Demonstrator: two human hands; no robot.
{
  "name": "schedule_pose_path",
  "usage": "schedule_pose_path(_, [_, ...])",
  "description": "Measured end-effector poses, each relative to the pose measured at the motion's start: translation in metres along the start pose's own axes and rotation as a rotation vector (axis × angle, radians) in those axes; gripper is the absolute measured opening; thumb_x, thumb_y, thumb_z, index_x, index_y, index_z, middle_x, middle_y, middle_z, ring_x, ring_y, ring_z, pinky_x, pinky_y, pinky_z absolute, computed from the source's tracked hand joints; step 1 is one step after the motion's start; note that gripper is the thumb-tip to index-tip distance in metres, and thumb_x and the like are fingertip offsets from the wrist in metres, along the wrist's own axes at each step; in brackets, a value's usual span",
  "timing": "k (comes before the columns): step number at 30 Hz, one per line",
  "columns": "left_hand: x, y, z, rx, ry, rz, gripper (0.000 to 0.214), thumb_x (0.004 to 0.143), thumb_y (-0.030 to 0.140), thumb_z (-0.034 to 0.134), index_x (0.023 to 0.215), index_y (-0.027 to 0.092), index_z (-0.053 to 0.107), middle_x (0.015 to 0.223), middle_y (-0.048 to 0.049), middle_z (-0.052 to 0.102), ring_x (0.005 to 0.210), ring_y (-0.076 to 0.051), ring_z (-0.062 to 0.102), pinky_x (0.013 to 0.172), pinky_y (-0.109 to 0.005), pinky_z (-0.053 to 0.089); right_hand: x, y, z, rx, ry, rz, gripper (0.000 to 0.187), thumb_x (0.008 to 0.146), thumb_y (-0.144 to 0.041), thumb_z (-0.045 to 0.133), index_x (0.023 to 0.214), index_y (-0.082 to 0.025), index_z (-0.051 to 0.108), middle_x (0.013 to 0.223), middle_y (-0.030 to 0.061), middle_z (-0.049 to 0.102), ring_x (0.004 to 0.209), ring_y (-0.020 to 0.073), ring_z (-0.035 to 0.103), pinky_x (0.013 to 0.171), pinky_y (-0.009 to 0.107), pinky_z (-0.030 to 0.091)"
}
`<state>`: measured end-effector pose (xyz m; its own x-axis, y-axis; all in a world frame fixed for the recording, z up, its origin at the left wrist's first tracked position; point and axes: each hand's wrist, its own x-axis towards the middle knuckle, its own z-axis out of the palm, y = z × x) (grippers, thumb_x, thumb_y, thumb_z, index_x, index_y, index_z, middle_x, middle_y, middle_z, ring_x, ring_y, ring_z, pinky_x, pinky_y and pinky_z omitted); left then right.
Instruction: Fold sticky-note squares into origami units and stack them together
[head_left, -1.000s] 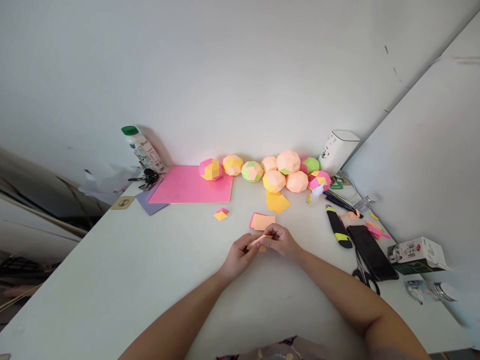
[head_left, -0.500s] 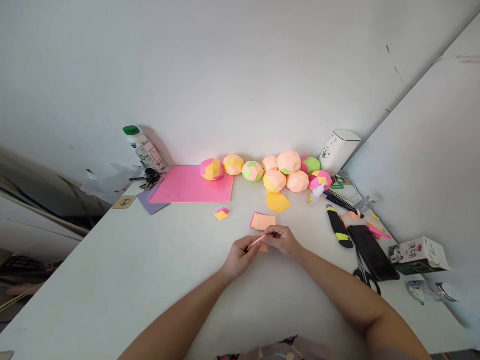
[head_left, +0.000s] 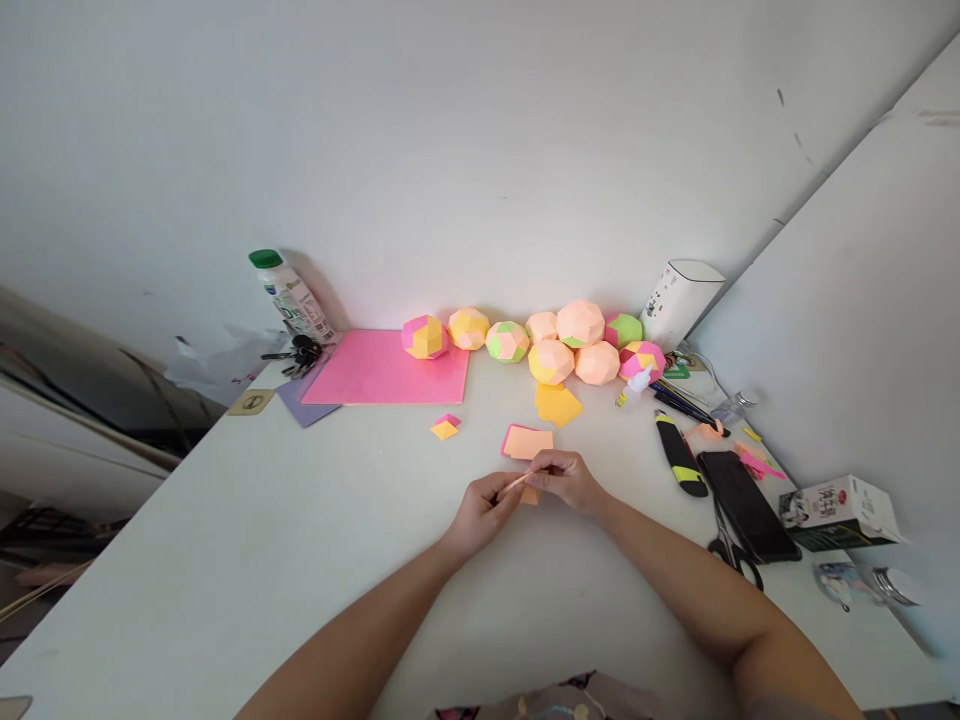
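Observation:
Between my hands is a small folded piece of peach paper (head_left: 516, 483), seen nearly edge-on. My left hand (head_left: 481, 510) pinches its left side, and the fingers of my right hand (head_left: 568, 482) close on its right end. Just beyond them lies a stack of peach and pink paper pieces (head_left: 529, 443). A loose peach paper piece (head_left: 529, 496) lies on the table, partly hidden under my hands. Farther left sits a small folded pink and yellow paper unit (head_left: 445, 428). Yellow paper pieces (head_left: 558, 405) lie beyond the stack.
Several faceted paper balls (head_left: 580, 324) line the wall. A pink sheet (head_left: 382, 372), a bottle (head_left: 294, 296) and keys (head_left: 302, 352) are at the back left. To the right lie a box cutter (head_left: 680, 455), a black phone (head_left: 750, 508), scissors (head_left: 731, 555) and a milk carton (head_left: 838, 512).
Both hands stay in place on the peach paper, with only a slight shift of the fingers. The whole view has moved very slightly.

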<state>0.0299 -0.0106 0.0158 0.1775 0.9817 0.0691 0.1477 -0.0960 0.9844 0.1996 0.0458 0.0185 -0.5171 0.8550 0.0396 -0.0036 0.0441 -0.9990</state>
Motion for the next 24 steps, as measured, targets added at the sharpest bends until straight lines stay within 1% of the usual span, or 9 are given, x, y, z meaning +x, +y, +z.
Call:
schedule_pose_path(4, [-0.0002,-0.001,0.0,-0.052,0.034,-0.044,0.033,0.082,0.042,0.051,0.098,0.017,0.065,0.061,0.0005,0.051,0.058,-0.012,0.045,0.056,-0.024,0.041,-0.0003,-0.0008,-0.0002,0.014,0.009,0.002,0.018,0.071,-0.034,0.069,0.069,-0.016,0.065,0.064,-0.0008,0.056,0.062,0.0121,0.049,0.06,0.026,0.04])
schedule_pose_path(7, [0.0008,-0.0021,-0.0007,-0.137,0.06,-0.122,0.035,0.08,0.043,0.054,0.102,0.017,0.062,0.062,0.0003,0.052,0.055,-0.011,0.046,0.051,-0.023,0.041,-0.0002,-0.0001,-0.0005,0.023,0.019,0.032,0.023,0.075,-0.039,0.064,0.072,-0.016,0.065,0.064,-0.0001,0.057,0.062,0.0129,0.051,0.061,0.026,0.041])
schedule_pose_path(10, [0.0022,-0.0019,-0.0017,-0.188,0.063,-0.159,0.034,0.079,0.044,0.055,0.097,0.016,0.063,0.06,0.0001,0.052,0.052,-0.01,0.045,0.047,-0.022,0.039,-0.0002,0.0005,0.0005,0.024,0.05,0.054,0.03,0.08,-0.044,0.056,0.075,-0.016,0.062,0.062,0.0001,0.054,0.057,0.0121,0.048,0.055,0.026,0.04])
schedule_pose_path(13, [0.003,-0.0008,-0.0022,-0.194,0.052,-0.154,0.034,0.079,0.044,0.055,0.097,0.017,0.064,0.06,0.0001,0.053,0.05,-0.01,0.044,0.047,-0.022,0.038,-0.0005,-0.0009,0.0035,-0.056,0.053,-0.009,0.029,0.083,-0.044,0.051,0.081,-0.017,0.06,0.071,0.0018,0.055,0.061,0.0128,0.049,0.055,0.025,0.041])
schedule_pose_path(16, [0.0033,-0.0012,-0.0016,-0.188,0.049,-0.158,0.035,0.079,0.045,0.055,0.099,0.017,0.064,0.061,0.0009,0.054,0.049,-0.009,0.043,0.047,-0.022,0.037,-0.001,-0.0023,0.007,-0.169,0.055,-0.142,0.021,0.08,-0.039,0.058,0.086,-0.019,0.061,0.084,0.0044,0.058,0.077,0.0162,0.054,0.068,0.029,0.045])
schedule_pose_path(18, [0.0037,-0.0027,-0.0009,-0.198,0.071,-0.169,0.036,0.078,0.045,0.057,0.101,0.018,0.061,0.062,0.0016,0.053,0.049,-0.009,0.043,0.047,-0.022,0.038,-0.0014,-0.0011,0.0083,-0.195,0.055,-0.17,0.019,0.079,-0.036,0.06,0.085,-0.019,0.063,0.085,0.0051,0.06,0.081,0.0174,0.056,0.074,0.031,0.045])
schedule_pose_path(19, [0.004,-0.0037,-0.0006,-0.209,0.089,-0.174,0.038,0.077,0.045,0.058,0.103,0.018,0.059,0.064,0.002,0.053,0.049,-0.008,0.044,0.047,-0.022,0.038,-0.0016,0.0002,0.0085,-0.192,0.057,-0.152,0.019,0.079,-0.036,0.06,0.084,-0.018,0.064,0.084,0.0052,0.062,0.079,0.0173,0.057,0.073,0.031,0.045])
schedule_pose_path(22, [0.0043,-0.0057,0.0002,-0.233,0.128,-0.186,0.045,0.073,0.044,0.062,0.109,0.018,0.053,0.067,0.0027,0.051,0.052,-0.009,0.046,0.049,-0.022,0.041,-0.0027,0.0048,0.0077,-0.176,0.086,-0.046,0.021,0.079,-0.037,0.059,0.082,-0.017,0.064,0.074,0.0038,0.063,0.065,0.015,0.056,0.061,0.029,0.046])
schedule_pose_path(24, [0.004,-0.0056,0.0004,-0.214,0.11,-0.194,0.047,0.073,0.043,0.063,0.111,0.018,0.052,0.064,0.0039,0.049,0.053,-0.009,0.047,0.051,-0.023,0.041,-0.0033,0.0064,0.0068,-0.173,0.117,-0.005,0.023,0.079,-0.038,0.059,0.082,-0.016,0.063,0.069,0.0027,0.061,0.06,0.0137,0.054,0.056,0.027,0.045])
